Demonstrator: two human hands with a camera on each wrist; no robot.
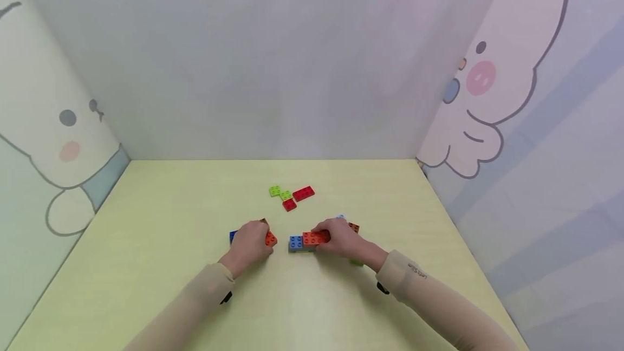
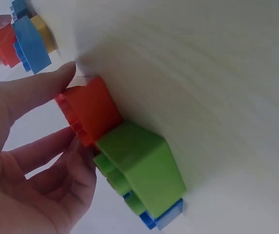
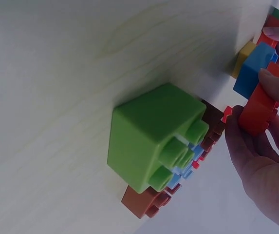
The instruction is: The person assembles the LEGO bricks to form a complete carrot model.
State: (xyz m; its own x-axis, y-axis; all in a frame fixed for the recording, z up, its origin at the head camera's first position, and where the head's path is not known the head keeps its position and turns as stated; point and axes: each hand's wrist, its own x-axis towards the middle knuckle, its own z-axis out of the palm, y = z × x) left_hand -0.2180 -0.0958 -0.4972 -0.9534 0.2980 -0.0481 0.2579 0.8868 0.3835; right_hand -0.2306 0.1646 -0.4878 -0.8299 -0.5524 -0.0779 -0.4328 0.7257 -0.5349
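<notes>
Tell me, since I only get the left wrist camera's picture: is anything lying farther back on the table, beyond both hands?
Observer: Yes. The head view shows four small pieces back there: two light green bricks and two red bricks.

Operator: Oh, nice! The right hand is mostly cut off at the edge of my picture. Is there anything near it that I'm missing?

Observer: Yes. In the right wrist view, another green brick sits near the right hand, its studs facing up from the table.
</notes>
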